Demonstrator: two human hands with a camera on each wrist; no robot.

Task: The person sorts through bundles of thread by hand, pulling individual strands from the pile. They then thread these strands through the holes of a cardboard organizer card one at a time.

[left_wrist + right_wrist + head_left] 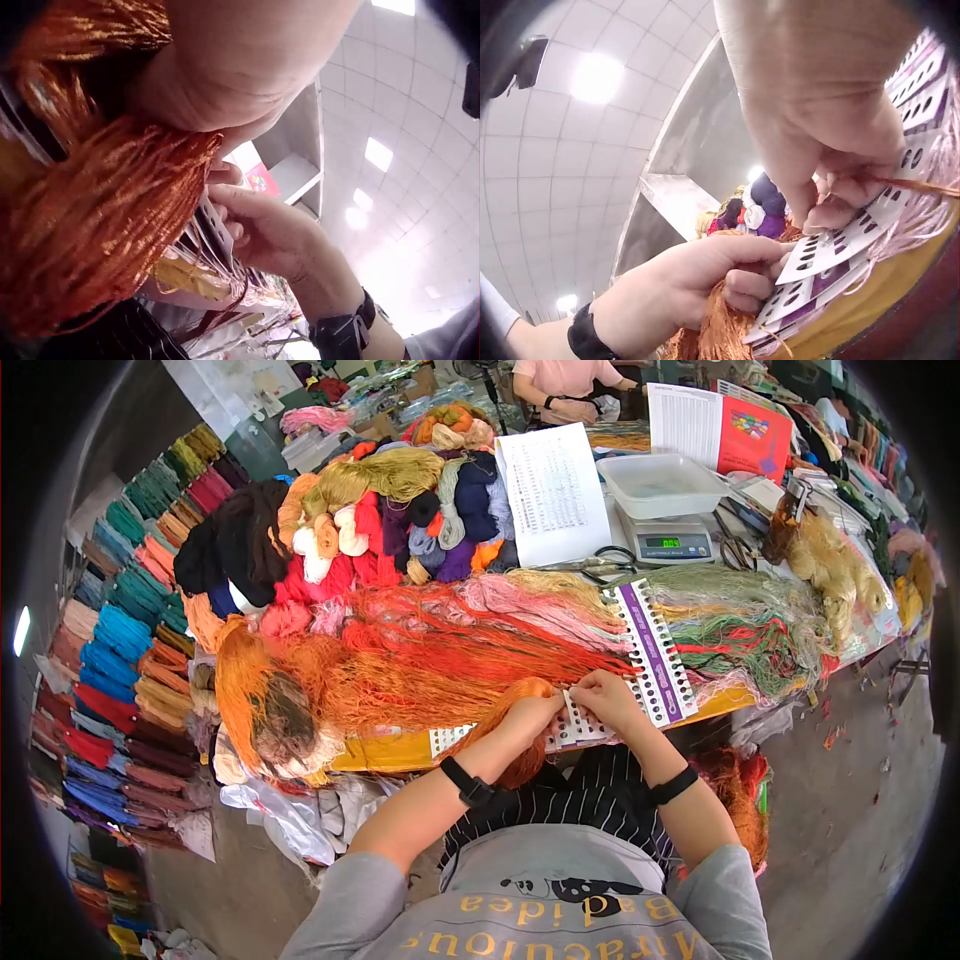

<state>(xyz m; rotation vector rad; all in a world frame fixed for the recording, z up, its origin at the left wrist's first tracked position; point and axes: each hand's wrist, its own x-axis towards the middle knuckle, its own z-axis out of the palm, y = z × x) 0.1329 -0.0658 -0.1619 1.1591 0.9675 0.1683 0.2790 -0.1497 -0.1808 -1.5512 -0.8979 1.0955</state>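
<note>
Two hands are working at the near edge of the table (400, 755), both on the same stack. We're seeing the left hand (532, 710) curling its fingers round an orange thread bundle (522, 760), gripping it fully, with the knuckles lying against the punched cards (578, 728). The right hand (606, 695) is pinching a single strand (915, 186) between thumb and fingertips, right at a row of holes; the other fingers are folding in. The cards are lying flat, fanned slightly, with the long axis running along the table edge, left to right in front of the person. They're showing white faces, purple strips and paired rows of dark oval holes, with pale pink threads trailing from some. The bundle is draping over the left wrist, its long axis running from the tabletop down over the edge toward the lap; it's looking glossy, rust-orange and loosely stranded. A purple-striped card (655, 650) is pointing away from us, toward the scale (665, 543).
</note>
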